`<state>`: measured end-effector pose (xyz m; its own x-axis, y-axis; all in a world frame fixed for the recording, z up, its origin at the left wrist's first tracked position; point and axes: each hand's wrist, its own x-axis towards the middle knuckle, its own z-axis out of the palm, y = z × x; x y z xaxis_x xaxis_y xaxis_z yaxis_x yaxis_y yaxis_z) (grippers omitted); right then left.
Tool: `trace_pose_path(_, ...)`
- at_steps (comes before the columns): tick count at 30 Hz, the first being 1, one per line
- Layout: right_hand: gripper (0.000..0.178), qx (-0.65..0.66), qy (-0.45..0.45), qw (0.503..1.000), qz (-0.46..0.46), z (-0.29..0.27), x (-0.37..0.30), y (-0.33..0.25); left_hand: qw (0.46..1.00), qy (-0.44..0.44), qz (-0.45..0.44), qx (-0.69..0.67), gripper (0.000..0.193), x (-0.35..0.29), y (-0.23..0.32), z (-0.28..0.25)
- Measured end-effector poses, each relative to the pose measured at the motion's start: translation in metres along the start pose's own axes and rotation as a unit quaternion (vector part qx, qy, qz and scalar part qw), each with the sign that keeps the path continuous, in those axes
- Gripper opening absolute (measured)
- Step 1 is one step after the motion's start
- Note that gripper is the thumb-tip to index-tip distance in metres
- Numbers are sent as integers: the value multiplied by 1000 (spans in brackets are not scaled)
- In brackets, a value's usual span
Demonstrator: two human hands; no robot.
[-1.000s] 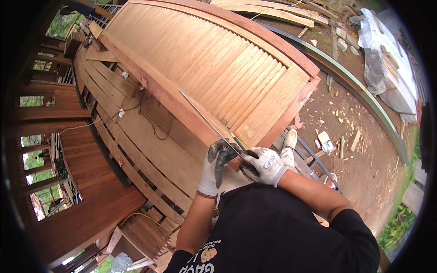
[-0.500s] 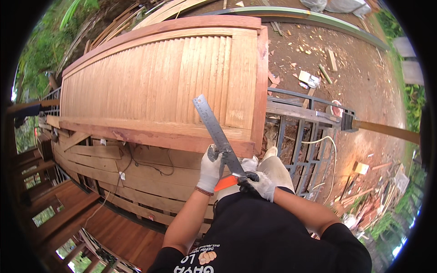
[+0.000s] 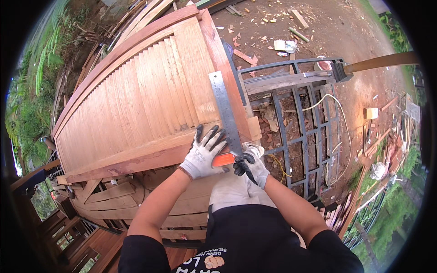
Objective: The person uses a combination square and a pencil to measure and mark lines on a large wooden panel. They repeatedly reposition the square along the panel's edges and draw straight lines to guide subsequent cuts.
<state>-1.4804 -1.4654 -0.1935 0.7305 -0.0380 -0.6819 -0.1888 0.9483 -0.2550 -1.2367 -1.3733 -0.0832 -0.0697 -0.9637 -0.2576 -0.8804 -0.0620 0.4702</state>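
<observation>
A try square with a steel blade (image 3: pixel 223 102) and an orange handle (image 3: pixel 223 159) lies at the near right corner of a framed wooden panel (image 3: pixel 150 86) with ribbed slats. The blade runs across the panel's end rail, and the handle sits along its near edge. My left hand (image 3: pixel 204 152), in a white glove with dark fingertips, is spread open on the near rail, its thumb side against the handle. Beside the square's corner, my right hand (image 3: pixel 256 166), gloved alike, has its fingers curled closed. What they hold is hidden among the dark fingertips.
A dark metal grille (image 3: pixel 296 125) lies right of the panel, with a pale cable (image 3: pixel 348 136) curving over it. Wood scraps and a white packet (image 3: pixel 285 46) litter the dirt ground. Boards (image 3: pixel 182 221) lie below the panel's near edge. Green plants grow at far left.
My left hand has let go of the blade and spread on the panel's rail. The square has turned more upright and now rests against the panel's corner. The view has shifted right.
</observation>
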Motion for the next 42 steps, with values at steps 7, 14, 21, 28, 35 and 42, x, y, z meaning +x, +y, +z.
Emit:
trace_pose_path(7,27,-264,50,962,-38,46,-25,-34,997,68,28,33,82,-2,-7,12)
trace_pose_path(14,23,-395,23,916,-62,38,-26,-27,997,57,42,-25,75,-7,-14,16)
trace_pose_path(21,23,-460,93,880,-75,55,-29,-40,997,49,34,-39,71,-11,-16,28)
trace_pose_path(28,51,-342,120,928,-90,37,-68,-70,998,26,45,-31,62,-10,-21,24)
trace_pose_path(35,52,-411,187,874,-179,58,-31,-63,998,24,31,-46,64,-16,-20,27)
trace_pose_path(42,40,-309,145,939,-51,46,-44,-36,998,32,34,-38,62,-13,-18,28)
